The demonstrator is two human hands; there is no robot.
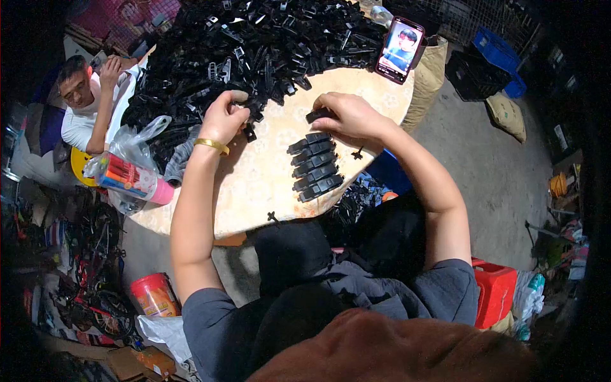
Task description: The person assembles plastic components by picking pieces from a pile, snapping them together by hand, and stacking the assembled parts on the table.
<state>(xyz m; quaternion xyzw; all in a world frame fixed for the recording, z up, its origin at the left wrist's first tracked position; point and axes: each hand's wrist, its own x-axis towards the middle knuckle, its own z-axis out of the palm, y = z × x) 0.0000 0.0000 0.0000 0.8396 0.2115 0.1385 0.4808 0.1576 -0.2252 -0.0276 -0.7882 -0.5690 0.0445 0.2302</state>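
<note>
A large heap of small black plastic parts [191, 57] covers the far side of a table with a pale patterned cloth [273, 172]. At the heap's near edge is my left hand [224, 120], its fingers curled closed; what they grip, if anything, blends into the dark parts. Just beside its thumb lies one loose black part [250, 132]. My right hand [351, 116] pinches a black plastic clip-like piece [319, 115] above the cloth. Directly below that hand, several similar black pieces [318, 167] lie side by side in a neat column.
A lit phone [400, 49] stands at the table's far right. On the left are a pink-based clear container of coloured pens [130, 180] and a plastic bag [143, 137]. Another person [89, 105] sits at far left. Small black bits [358, 153] lie near the right edge.
</note>
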